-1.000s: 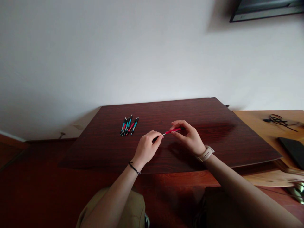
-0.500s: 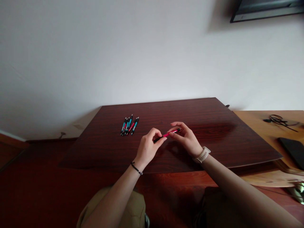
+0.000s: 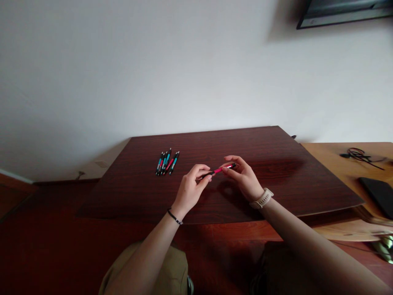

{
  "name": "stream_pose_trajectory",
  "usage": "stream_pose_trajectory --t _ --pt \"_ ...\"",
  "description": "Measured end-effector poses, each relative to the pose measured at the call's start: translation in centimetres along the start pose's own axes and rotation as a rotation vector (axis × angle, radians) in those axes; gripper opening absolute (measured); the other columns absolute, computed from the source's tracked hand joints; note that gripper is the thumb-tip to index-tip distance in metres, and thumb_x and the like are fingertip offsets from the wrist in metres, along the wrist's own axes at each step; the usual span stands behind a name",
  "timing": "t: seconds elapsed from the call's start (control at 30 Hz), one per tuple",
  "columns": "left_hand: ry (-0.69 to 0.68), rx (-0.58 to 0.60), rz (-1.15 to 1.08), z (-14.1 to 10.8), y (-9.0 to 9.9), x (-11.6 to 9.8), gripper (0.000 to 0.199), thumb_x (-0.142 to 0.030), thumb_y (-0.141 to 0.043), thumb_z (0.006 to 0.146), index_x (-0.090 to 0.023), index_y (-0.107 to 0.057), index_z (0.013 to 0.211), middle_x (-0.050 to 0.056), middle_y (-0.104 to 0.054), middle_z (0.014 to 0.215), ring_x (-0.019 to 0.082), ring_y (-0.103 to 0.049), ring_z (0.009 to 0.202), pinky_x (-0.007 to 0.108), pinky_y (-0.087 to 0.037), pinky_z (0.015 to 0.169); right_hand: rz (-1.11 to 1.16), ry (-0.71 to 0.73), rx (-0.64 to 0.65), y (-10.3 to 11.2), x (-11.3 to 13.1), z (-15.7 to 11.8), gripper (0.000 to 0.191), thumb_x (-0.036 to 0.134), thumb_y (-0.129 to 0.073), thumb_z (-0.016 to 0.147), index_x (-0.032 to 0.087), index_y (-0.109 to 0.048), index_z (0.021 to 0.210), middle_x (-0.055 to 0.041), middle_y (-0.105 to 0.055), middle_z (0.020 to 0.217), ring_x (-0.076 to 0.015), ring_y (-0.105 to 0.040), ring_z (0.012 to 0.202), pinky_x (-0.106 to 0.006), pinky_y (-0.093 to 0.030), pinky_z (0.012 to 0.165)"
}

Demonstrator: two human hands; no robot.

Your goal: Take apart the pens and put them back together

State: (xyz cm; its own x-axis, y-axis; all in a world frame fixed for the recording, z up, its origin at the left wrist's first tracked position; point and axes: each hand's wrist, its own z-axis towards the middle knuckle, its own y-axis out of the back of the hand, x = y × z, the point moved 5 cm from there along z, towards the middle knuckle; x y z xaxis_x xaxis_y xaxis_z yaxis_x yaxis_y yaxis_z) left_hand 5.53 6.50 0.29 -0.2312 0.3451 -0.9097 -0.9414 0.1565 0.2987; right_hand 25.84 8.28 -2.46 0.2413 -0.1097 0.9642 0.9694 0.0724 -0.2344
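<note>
A pink pen (image 3: pixel 218 170) with black ends is held between my two hands, above the dark wooden table (image 3: pixel 215 143). My left hand (image 3: pixel 190 185) pinches its black lower-left end between thumb and fingers. At the other end, the thumb and fingers of my right hand (image 3: pixel 243 176) close on the barrel, and the tip pokes out past them. Beyond my left hand lies a group of several pens (image 3: pixel 166 162), teal and pink with black parts, side by side on the table.
A lighter wooden table (image 3: pixel 325 157) adjoins on the right, bearing a coiled black cable (image 3: pixel 360 155) and a flat black device (image 3: pixel 377 194). Behind rises a white wall (image 3: pixel 184 73), with a dark screen (image 3: pixel 346 12) mounted at upper right.
The pink pen has shifted slightly up and right with my right hand. My left fingers have straightened somewhat along its black end. The pens on the table have not moved.
</note>
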Motion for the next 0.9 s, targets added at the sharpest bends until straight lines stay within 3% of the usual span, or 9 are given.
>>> stream_pose_trajectory --t 0.17,0.5,0.9 --pt "-0.021 -0.031 0.048 0.2 0.4 -0.1 0.011 -0.032 -0.070 0.100 -0.021 -0.069 0.100 0.005 -0.077 0.100 0.020 -0.077 0.098 0.030 -0.060 0.089 -0.011 0.021 0.024 -0.3 0.4 -0.1 0.054 0.042 -0.092 0.081 0.024 -0.064 0.123 -0.0050 -0.080 0.104 -0.0188 -0.073 0.088 -0.033 -0.060 0.081" --pt "0.035 -0.026 0.019 -0.1 -1.0 0.0 0.008 -0.028 -0.073 0.097 -0.021 -0.069 0.099 0.004 -0.080 0.094 0.019 -0.078 0.087 0.029 -0.060 0.079 0.002 0.080 -0.131 -0.2 -1.0 -0.3 0.062 0.047 -0.090 0.082 0.029 -0.045 0.121 -0.0021 -0.079 0.094 -0.0201 -0.077 0.080 -0.034 -0.062 0.076" --pt "0.042 -0.029 0.025 -0.3 -1.4 -0.3 0.007 -0.026 -0.073 0.097 -0.021 -0.068 0.098 0.002 -0.079 0.091 0.018 -0.078 0.081 0.028 -0.060 0.077 0.013 0.105 -0.191 -0.7 -0.3 -0.8 0.059 0.046 -0.089 0.083 0.028 -0.045 0.119 -0.0030 -0.079 0.093 -0.0206 -0.078 0.081 -0.034 -0.061 0.076"
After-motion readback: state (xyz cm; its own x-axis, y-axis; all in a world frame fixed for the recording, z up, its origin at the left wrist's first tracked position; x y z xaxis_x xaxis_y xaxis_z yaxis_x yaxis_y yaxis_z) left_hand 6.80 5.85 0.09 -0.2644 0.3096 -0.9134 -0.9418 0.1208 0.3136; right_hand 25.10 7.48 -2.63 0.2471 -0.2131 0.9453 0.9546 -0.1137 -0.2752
